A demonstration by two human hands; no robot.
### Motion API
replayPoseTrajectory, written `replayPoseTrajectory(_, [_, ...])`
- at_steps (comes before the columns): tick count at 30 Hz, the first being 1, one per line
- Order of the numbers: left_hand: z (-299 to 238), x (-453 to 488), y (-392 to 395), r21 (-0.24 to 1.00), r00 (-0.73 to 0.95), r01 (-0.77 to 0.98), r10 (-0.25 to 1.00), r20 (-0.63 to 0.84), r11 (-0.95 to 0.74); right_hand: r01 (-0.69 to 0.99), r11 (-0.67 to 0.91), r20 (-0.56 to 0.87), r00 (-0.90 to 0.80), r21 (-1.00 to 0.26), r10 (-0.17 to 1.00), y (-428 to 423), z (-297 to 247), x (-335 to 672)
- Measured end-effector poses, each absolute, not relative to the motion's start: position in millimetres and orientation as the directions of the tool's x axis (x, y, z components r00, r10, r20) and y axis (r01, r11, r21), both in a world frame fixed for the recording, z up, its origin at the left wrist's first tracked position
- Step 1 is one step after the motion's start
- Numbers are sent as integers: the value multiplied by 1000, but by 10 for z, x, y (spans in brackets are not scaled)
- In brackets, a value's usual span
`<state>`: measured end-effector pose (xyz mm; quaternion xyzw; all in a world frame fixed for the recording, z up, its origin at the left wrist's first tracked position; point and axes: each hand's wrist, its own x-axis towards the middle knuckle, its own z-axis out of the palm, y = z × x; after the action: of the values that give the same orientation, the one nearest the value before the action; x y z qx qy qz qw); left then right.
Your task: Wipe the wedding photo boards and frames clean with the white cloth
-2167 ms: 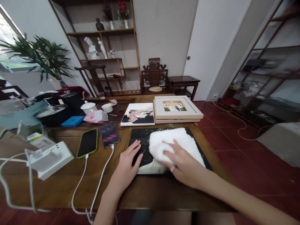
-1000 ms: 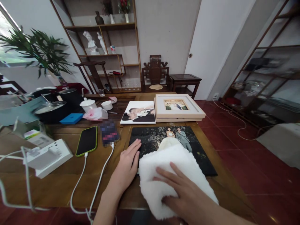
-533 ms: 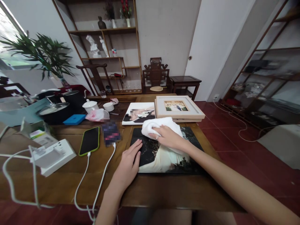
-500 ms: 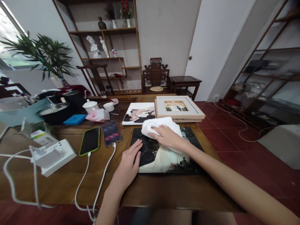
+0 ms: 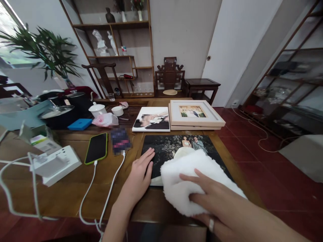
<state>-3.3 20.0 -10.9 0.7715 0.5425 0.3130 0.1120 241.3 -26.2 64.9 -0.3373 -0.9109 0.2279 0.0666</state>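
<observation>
A dark photo print (image 5: 166, 149) of a couple lies flat on the wooden table (image 5: 65, 195) in front of me. My left hand (image 5: 138, 178) rests flat on its near left corner, fingers stretched out. My right hand (image 5: 214, 198) presses a fluffy white cloth (image 5: 185, 178) onto the near edge of the print, fingers spread over the cloth and gripping it. A ring shows on one finger.
Behind the print lie a second photo print (image 5: 152, 119) and stacked light picture frames (image 5: 194, 114). To the left are a green-cased phone (image 5: 96, 148) on a cable, a white power strip (image 5: 57, 164), pots, cups and a blue box. Red tiled floor at right.
My right hand has drawn the cloth from the print's far left corner back to its near edge. My left hand has stayed on the near left corner.
</observation>
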Motion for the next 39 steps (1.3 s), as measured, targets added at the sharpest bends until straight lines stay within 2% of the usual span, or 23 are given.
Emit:
replayPoseTrajectory(5, [-102,-30,201,520,209,760,904,372,-390,739,513,-62,-594,-437,802,-6,542,2804])
replayPoseTrajectory(11, [-113,-33,208,515,208,763,903,376,-390,822,432,99,-427,-370,899,540,406,2882])
replayPoseTrajectory(16, [-103,-30,197,532,202,767,921,332,-360,817,495,227,-443,-296,867,735,395,2571])
replayPoseTrajectory(21, [-21,-13,145,601,156,723,928,339,-341,738,614,216,-574,-281,790,699,376,2163])
replayPoseTrajectory(24, [17,-21,121,650,87,677,914,396,-346,621,721,184,-705,-308,685,540,367,1960])
replayPoseTrajectory(27, [17,-42,113,691,57,622,902,428,-367,437,823,188,-831,-363,524,311,400,1863])
replayPoseTrajectory(31, [-3,-54,112,707,82,588,898,432,-394,310,853,180,-893,-420,413,54,497,1939])
replayPoseTrajectory(35, [-3,-25,117,657,119,685,938,325,-314,352,792,123,-876,-499,467,-70,556,2165])
replayPoseTrajectory(39, [-22,-5,147,536,212,777,940,268,-328,534,699,75,-767,-476,637,-14,519,2403])
